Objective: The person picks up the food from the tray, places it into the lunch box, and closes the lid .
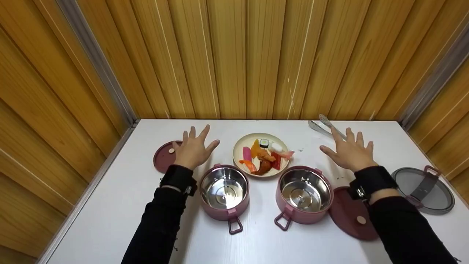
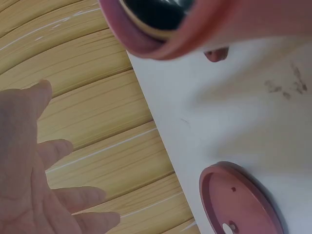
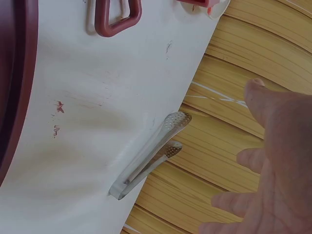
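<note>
My left hand (image 1: 193,148) is spread above the table with nothing in it, overlapping a dark red lid (image 1: 164,157) in the head view. On the other side my right hand (image 1: 350,152) also hovers with fingers spread, holding nothing. Metal tongs (image 1: 318,127) lie just beyond its fingertips, and the right wrist view shows the tongs (image 3: 151,156) whole. Between the hands stand two pink pots with steel insides, a left pot (image 1: 224,192) and a right pot (image 1: 305,194). Behind them a cream plate (image 1: 240,141) bears toy food, including a sushi roll (image 1: 264,143) and a shrimp piece (image 1: 287,154).
A larger dark red lid (image 1: 351,216) lies partly under my right forearm. Farther right is a grey see-through lid (image 1: 436,194) with a pink handle. Wood-patterned walls (image 1: 227,58) enclose the white table (image 1: 146,220) at the back and sides.
</note>
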Action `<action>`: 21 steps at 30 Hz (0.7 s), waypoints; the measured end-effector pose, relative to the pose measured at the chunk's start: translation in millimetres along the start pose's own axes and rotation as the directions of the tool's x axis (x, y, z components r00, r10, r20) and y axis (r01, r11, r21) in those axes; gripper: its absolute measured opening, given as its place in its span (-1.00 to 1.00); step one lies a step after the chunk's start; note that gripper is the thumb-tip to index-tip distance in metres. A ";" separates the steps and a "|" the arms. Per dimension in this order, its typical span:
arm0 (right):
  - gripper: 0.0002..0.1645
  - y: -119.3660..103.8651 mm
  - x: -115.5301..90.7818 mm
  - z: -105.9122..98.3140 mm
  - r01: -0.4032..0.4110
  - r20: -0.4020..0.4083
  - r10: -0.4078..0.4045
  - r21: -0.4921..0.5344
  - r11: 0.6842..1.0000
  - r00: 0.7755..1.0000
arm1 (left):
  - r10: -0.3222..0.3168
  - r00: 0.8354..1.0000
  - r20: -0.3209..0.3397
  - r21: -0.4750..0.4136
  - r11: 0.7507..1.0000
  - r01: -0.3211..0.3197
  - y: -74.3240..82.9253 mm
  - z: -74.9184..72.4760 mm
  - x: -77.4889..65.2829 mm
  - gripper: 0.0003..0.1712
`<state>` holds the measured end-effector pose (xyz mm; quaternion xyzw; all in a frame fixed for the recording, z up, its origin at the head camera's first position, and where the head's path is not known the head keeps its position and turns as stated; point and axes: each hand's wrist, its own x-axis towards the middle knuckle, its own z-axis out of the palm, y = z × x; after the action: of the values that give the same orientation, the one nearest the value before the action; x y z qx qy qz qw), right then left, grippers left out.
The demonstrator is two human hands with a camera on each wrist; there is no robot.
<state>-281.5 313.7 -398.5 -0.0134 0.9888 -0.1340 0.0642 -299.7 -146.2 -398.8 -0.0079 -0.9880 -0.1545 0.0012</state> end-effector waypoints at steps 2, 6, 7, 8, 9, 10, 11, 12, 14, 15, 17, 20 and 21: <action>0.13 0.1 0.6 -0.1 0.002 0.002 -0.002 -0.007 1.000 1.000 | 0.011 1.000 -0.011 -0.009 1.000 -0.011 0.2 -0.3 -1.9 -0.10; 0.13 0.8 1.5 -1.5 0.009 -0.003 -0.009 -0.019 1.000 1.000 | 0.054 0.998 -0.044 -0.016 0.998 -0.054 -1.1 -0.1 -6.9 -0.16; 0.13 1.3 1.7 -2.1 0.012 -0.005 -0.012 -0.024 1.000 1.000 | 0.066 0.996 -0.052 -0.019 0.998 -0.067 -1.7 0.0 -8.5 -0.18; 0.13 1.6 2.4 -2.8 0.016 -0.008 -0.016 -0.029 0.999 1.000 | 0.077 0.995 -0.059 -0.023 0.997 -0.078 -3.0 0.1 -10.5 -0.19; 0.12 2.0 3.1 -3.4 0.019 -0.009 -0.020 -0.031 0.999 1.000 | 0.086 0.994 -0.063 -0.030 0.996 -0.088 -4.3 0.1 -12.5 -0.21; 0.11 2.6 3.8 -3.9 0.022 -0.012 -0.023 -0.036 0.999 1.000 | 0.094 0.994 -0.065 -0.039 0.995 -0.096 -5.7 0.4 -14.3 -0.23; 0.11 3.4 4.7 -4.5 0.024 -0.013 -0.025 -0.040 0.999 1.000 | 0.097 0.993 -0.063 -0.053 0.994 -0.100 -7.2 0.7 -16.5 -0.24; 0.10 4.4 5.5 -5.0 0.025 -0.012 -0.025 -0.044 0.999 1.000 | 0.099 0.993 -0.063 -0.066 0.992 -0.104 -8.8 1.1 -18.7 -0.26; 0.09 7.0 7.5 -6.2 0.027 -0.012 -0.027 -0.049 0.998 1.000 | 0.103 0.993 -0.064 -0.097 0.989 -0.109 -12.4 2.5 -23.6 -0.31; 0.08 8.7 8.5 -6.9 0.027 -0.014 -0.028 -0.051 0.998 1.000 | 0.105 0.992 -0.067 -0.111 0.987 -0.112 -14.3 3.5 -26.1 -0.33; 0.07 12.6 10.7 -8.2 0.031 -0.015 -0.032 -0.056 0.998 0.999 | 0.104 0.992 -0.074 -0.145 0.983 -0.114 -17.9 5.5 -32.3 -0.37; 0.07 19.3 13.8 -10.0 0.034 -0.012 -0.035 -0.057 0.998 0.999 | 0.104 0.991 -0.089 -0.184 0.976 -0.119 -23.2 9.3 -42.5 -0.44; 0.08 21.6 14.9 -10.5 0.034 -0.007 -0.034 -0.058 0.998 0.999 | 0.102 0.990 -0.093 -0.196 0.973 -0.119 -24.7 10.6 -46.2 -0.46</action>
<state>-297.9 336.6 -396.0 -0.0315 0.9922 -0.1063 0.0575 -253.9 -167.2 -416.6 -0.0567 -0.9644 -0.2534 0.0496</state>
